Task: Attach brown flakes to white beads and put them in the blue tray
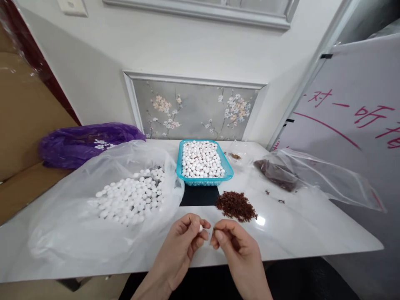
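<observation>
Between thumb and fingertips, my left hand (pixel 183 239) is closed on a small white ball (pixel 201 228) near the table's front edge. Just to its right, my right hand (pixel 236 241) is pinched shut, its fingertips facing the ball but apart from it; whatever they hold is too small to make out. Beyond my right hand lies a loose heap of small reddish-brown pieces (pixel 236 206). A blue plastic basket (pixel 204 182) behind the hands is full of similar white balls (pixel 201 160). More white balls (pixel 134 198) lie in a clear plastic bag (pixel 59 221) at the left.
A purple bag (pixel 71 143) and a cardboard box (pixel 25 104) are at the far left. On the right, a clear zip bag (pixel 331 179) holds brown material (pixel 276 175). A black patch (pixel 200 196) lies before the basket. A whiteboard (pixel 353 146) with red writing stands right.
</observation>
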Demonstrator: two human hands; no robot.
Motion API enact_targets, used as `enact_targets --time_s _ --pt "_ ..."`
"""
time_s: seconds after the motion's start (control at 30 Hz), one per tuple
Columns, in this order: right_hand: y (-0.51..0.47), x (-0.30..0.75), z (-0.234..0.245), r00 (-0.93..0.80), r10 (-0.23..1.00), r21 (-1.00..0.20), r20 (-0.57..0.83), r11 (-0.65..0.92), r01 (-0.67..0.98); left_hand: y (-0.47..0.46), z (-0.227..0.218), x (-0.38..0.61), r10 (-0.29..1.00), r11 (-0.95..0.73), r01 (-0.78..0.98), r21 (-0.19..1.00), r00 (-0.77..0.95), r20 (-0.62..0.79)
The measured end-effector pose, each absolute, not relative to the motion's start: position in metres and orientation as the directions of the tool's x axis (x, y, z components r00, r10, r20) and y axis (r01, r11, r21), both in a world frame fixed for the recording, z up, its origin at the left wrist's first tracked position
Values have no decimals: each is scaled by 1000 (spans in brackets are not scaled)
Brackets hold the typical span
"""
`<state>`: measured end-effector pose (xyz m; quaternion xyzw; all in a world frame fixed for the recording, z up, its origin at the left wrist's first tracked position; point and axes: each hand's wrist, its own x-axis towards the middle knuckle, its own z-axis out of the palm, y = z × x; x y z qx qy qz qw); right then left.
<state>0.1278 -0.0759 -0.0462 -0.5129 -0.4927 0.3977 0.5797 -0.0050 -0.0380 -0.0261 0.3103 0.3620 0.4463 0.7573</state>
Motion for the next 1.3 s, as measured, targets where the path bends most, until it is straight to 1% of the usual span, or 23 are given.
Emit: enact_targets --time_s 0.07,0.23,0.43,0.57,0.7,0.83,1.1,1.3 --pt "-76 120 -43 195 969 -988 154 153 21 -35 -35 -8 899 419 -505 755 345 -268" --pt "-66 112 -46 195 975 -994 109 112 0 -35 -43 -15 891 454 -574 682 309 -333" --pt "-65 109 -46 101 978 -982 185 188 -27 -36 -41 -12 895 424 -605 674 392 -211" --pt "-66 109 -44 57 971 -972 233 233 22 -37 -41 -11 900 405 -593 696 395 -187" --pt "-64 108 -43 79 943 -942 324 314 121 -37 -41 -12 898 400 -574 714 402 -180" --pt "-63 106 -43 84 929 -924 362 345 166 -37 -40 -11 901 396 -569 721 394 -184" --pt "-63 105 -43 81 935 -928 344 327 177 -36 -41 -9 916 369 -569 735 357 -184" --pt "-65 106 -41 89 953 -949 288 272 159 -38 -42 -10 929 333 -536 776 330 -170"
